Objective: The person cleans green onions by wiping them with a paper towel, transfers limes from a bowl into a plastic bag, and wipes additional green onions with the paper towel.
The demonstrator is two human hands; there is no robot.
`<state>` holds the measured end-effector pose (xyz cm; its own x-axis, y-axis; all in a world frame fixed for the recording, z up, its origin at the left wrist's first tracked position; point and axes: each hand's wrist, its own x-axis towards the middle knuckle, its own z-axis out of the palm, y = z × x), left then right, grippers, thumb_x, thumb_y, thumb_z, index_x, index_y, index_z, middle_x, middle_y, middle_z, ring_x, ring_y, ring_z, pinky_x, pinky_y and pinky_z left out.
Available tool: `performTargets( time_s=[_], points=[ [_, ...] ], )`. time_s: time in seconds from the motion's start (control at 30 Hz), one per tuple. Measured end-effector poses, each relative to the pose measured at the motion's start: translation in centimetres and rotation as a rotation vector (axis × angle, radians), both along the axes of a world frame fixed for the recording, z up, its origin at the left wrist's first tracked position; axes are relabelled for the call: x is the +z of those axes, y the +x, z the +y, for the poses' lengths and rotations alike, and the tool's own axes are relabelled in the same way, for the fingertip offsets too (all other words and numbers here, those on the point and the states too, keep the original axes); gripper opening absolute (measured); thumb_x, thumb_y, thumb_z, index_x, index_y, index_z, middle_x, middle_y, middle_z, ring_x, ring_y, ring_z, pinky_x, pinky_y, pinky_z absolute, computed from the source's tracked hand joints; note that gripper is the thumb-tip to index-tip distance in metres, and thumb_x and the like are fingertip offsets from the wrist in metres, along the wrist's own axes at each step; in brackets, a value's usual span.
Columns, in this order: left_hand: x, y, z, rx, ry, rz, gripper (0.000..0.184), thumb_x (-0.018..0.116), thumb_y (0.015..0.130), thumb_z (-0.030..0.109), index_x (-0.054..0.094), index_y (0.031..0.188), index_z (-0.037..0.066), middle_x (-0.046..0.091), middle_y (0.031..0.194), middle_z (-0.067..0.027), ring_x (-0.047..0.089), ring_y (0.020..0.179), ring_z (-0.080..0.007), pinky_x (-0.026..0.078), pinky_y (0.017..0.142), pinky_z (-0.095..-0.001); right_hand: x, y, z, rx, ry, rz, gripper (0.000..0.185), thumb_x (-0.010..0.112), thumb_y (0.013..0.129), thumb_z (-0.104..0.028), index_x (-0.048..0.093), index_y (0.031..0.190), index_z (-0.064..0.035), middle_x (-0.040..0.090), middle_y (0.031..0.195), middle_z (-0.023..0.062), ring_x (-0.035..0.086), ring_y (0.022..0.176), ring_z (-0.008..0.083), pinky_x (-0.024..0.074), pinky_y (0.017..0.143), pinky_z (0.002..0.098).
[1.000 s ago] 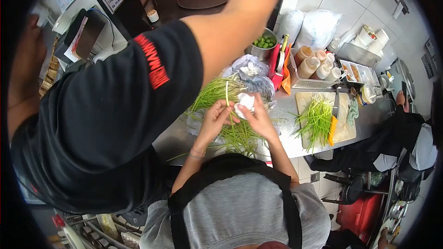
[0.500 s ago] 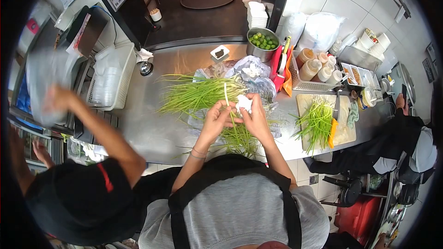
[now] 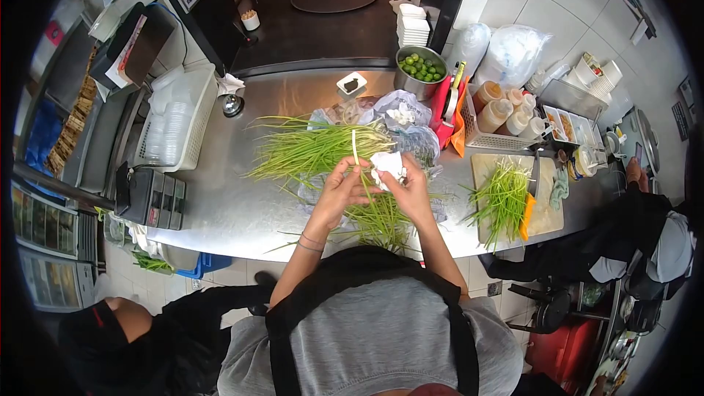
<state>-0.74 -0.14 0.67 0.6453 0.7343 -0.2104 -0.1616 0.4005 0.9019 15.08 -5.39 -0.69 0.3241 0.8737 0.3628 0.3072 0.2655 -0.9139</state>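
In front of my chest, my left hand [image 3: 337,192] pinches a single spring onion [image 3: 355,148], its white end pointing up and away. Close beside it my right hand [image 3: 412,192] grips a crumpled white paper towel [image 3: 389,166]. Beyond both hands lies a large bunch of spring onions [image 3: 312,152] on plastic bags, white ends to the right. More green stalks [image 3: 378,221] are heaped below my hands near the counter's front edge. To the right, another pile of spring onions [image 3: 506,194] rests on a cutting board [image 3: 551,213] with an orange-handled knife [image 3: 527,216].
A steel pot of limes [image 3: 419,77], a basket of sauce bottles [image 3: 495,138] and a small white dish [image 3: 351,85] stand at the back. A white basket of plastic containers [image 3: 194,121] is at left. One person [image 3: 125,330] is at lower left, another [image 3: 623,235] at right.
The person at left has drawn back an arm and the blurred clear item from over the counter's left side. The paper towel looks slightly more spread; my hands have barely moved.
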Motion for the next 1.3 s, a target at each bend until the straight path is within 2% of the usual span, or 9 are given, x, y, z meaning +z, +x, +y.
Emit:
performTargets(
  time_s=[0.1,0.27,0.47,0.57,0.67,0.77,0.9,0.97,1.3],
  points=[
    [0.1,0.1,0.0,0.005,-0.022,-0.034,0.021,0.039,0.098,0.025,0.044,0.115,0.013,0.058,0.106,-0.0079,0.065,0.086,-0.0206,0.055,0.065,-0.0280,0.3,-0.4,-0.1,0.080,-0.063,0.197,0.019,0.067,0.077,-0.008,0.063,0.093,0.0010,0.053,0.082,0.0050,0.054,0.076,0.0134,0.0420,0.063,0.0251],
    [0.4,0.7,-0.6,-0.012,-0.054,-0.083,0.022,0.040,0.097,0.023,0.046,0.116,0.012,0.058,0.103,-0.0064,0.063,0.080,-0.0165,0.055,0.063,-0.0281,-0.9,-0.8,0.6,0.156,-0.098,0.254,0.016,0.065,0.077,-0.003,0.063,0.091,0.0023,0.053,0.085,0.0036,0.053,0.077,0.0121,0.0427,0.065,0.0255],
    [-0.4,0.4,0.2,0.049,0.216,0.054,0.021,0.045,0.096,0.021,0.048,0.113,0.010,0.058,0.103,-0.0053,0.059,0.072,-0.0111,0.056,0.063,-0.0272,-0.8,-1.0,0.6,0.175,-0.078,0.269,0.014,0.063,0.076,0.000,0.061,0.090,0.0028,0.056,0.088,0.0036,0.054,0.079,0.0103,0.0436,0.069,0.0255],
    [-0.1,0.5,0.1,0.071,0.106,0.042,0.021,0.047,0.095,0.021,0.048,0.112,0.009,0.057,0.100,-0.0031,0.059,0.072,-0.0112,0.053,0.061,-0.0249,-0.7,-1.1,0.4,0.156,-0.127,0.346,0.016,0.063,0.076,0.001,0.061,0.092,0.0012,0.057,0.088,0.0032,0.054,0.077,0.0099,0.0438,0.071,0.0246],
    [-0.4,0.0,0.3,0.178,0.165,0.104,0.019,0.050,0.094,0.020,0.056,0.108,0.009,0.057,0.096,-0.0007,0.058,0.071,-0.0105,0.048,0.062,-0.0224,0.1,-0.8,0.2,0.125,-0.141,0.388,0.019,0.063,0.075,0.001,0.060,0.095,-0.0006,0.058,0.087,0.0025,0.055,0.076,0.0091,0.0441,0.072,0.0238],
    [-2.0,-1.3,1.5,0.320,0.926,0.397,0.016,0.055,0.091,0.018,0.066,0.099,0.010,0.058,0.097,-0.0004,0.058,0.072,-0.0100,0.044,0.063,-0.0214,-0.5,0.0,-0.1,0.123,-0.137,0.359,0.021,0.064,0.076,0.001,0.060,0.097,-0.0014,0.059,0.088,0.0012,0.055,0.078,0.0071,0.0443,0.070,0.0227],
    [-0.9,-2.0,1.5,0.230,0.551,0.284,0.015,0.059,0.088,0.016,0.069,0.095,0.008,0.062,0.094,-0.0019,0.057,0.075,-0.0086,0.044,0.065,-0.0225,-0.4,0.0,-0.2,0.087,-0.062,0.128,0.019,0.066,0.074,0.002,0.062,0.092,-0.0007,0.054,0.086,0.0009,0.053,0.079,0.0082,0.0423,0.070,0.0226],
    [-0.5,-2.2,1.5,0.195,0.383,0.190,0.016,0.060,0.087,0.015,0.068,0.096,0.005,0.064,0.092,-0.0026,0.058,0.076,-0.0083,0.046,0.065,-0.0228,-0.3,-0.3,-0.1,0.064,-0.028,0.092,0.019,0.069,0.070,-0.002,0.062,0.088,0.0009,0.052,0.082,0.0042,0.052,0.076,0.0138,0.0415,0.068,0.0264],
    [-0.1,-1.8,0.7,0.207,0.274,0.048,0.016,0.060,0.087,0.008,0.064,0.097,-0.004,0.066,0.083,-0.0082,0.062,0.070,-0.0108,0.053,0.065,-0.0237,1.5,-2.2,0.7,0.066,0.001,-0.032,0.023,0.071,0.067,-0.003,0.058,0.085,0.0026,0.051,0.080,0.0072,0.053,0.075,0.0185,0.0415,0.068,0.0294]
  ],
)
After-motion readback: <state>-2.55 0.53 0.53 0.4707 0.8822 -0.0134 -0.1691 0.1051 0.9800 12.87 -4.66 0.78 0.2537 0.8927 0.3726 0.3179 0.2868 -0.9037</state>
